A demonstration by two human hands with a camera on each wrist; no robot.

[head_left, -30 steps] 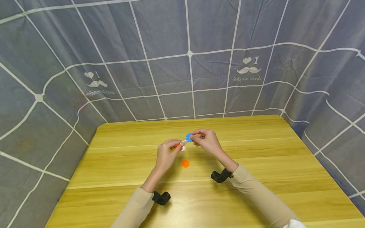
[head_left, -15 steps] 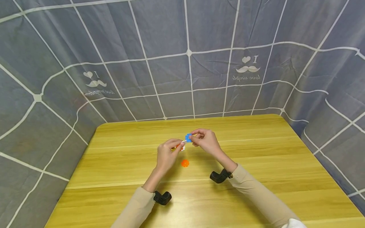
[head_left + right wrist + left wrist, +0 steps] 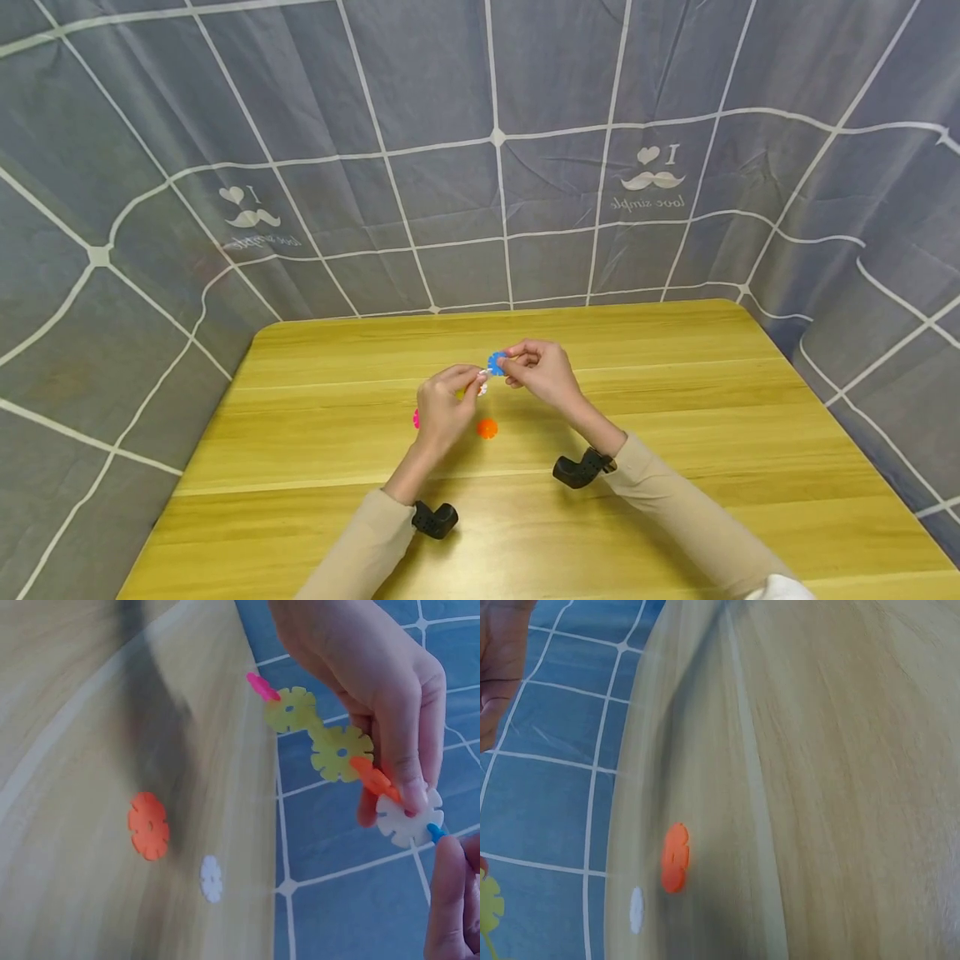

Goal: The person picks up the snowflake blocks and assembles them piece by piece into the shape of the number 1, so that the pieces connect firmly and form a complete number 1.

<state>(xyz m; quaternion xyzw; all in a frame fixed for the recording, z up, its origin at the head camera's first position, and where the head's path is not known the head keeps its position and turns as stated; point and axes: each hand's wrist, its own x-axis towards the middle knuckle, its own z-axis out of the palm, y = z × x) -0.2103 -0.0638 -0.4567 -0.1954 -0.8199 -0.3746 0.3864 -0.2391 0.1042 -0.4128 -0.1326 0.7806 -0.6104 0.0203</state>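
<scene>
My left hand [image 3: 445, 406] pinches a white notched disc [image 3: 397, 817], one of those flat plastic snowflake building discs. From it runs a linked chain: an orange disc [image 3: 373, 780], two yellow discs [image 3: 341, 753] and a pink disc [image 3: 262, 686] at the far end. The pink one peeks out left of the hand in the head view. Between thumb and fingers, my right hand [image 3: 546, 372] pinches a blue disc [image 3: 497, 363]. Its edge meets the white disc's rim at a notch in the right wrist view. Both hands are raised above the table.
An orange disc [image 3: 487, 428] lies flat on the wooden table [image 3: 645, 500] below the hands. A loose white disc [image 3: 211, 879] lies farther back, close to it. Grey curtain [image 3: 450, 200] with white lines surrounds the table's back and sides.
My left hand has turned and shifted slightly right, so the chain's pink end now shows left of it and the orange link is hidden in the head view. The right hand has hardly moved.
</scene>
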